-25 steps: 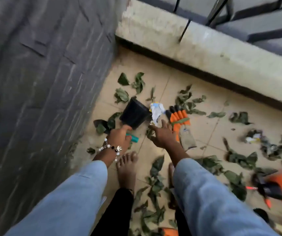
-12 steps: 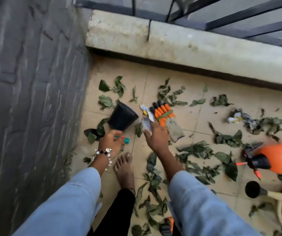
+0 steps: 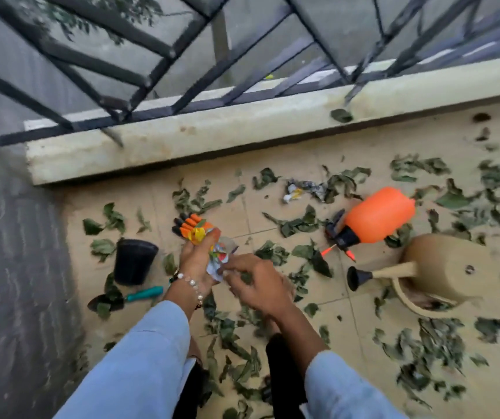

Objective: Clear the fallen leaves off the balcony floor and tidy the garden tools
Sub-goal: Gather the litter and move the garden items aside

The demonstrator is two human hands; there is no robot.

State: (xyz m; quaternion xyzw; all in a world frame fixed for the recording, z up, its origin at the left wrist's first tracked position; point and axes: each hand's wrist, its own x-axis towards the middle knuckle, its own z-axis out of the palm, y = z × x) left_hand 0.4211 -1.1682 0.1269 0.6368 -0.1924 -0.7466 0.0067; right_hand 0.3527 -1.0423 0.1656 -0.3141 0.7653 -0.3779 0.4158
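Note:
My left hand (image 3: 196,263), with a bead bracelet, holds a crumpled colourful wrapper (image 3: 217,257) above the floor. My right hand (image 3: 258,285) pinches the wrapper's lower edge with curled fingers. Behind my left hand lies an orange and black garden glove (image 3: 186,225). A black plastic pot (image 3: 134,261) lies on its side at the left, and a trowel (image 3: 140,295) with a teal handle lies just below it. Green leaves (image 3: 300,222) are scattered over the tiled floor. An orange spray bottle (image 3: 375,219) and a tan watering can (image 3: 442,270) lie at the right.
A grey wall (image 3: 16,282) runs along the left. A low concrete curb (image 3: 212,131) with a black metal railing (image 3: 152,55) closes the far side. More crumpled litter (image 3: 298,190) lies among leaves near the curb. My legs stand between leaves at the bottom.
My left hand has let go of the trowel, which now lies on the floor. Both hands have risen and hold the wrapper picked up by the glove. The view swung right.

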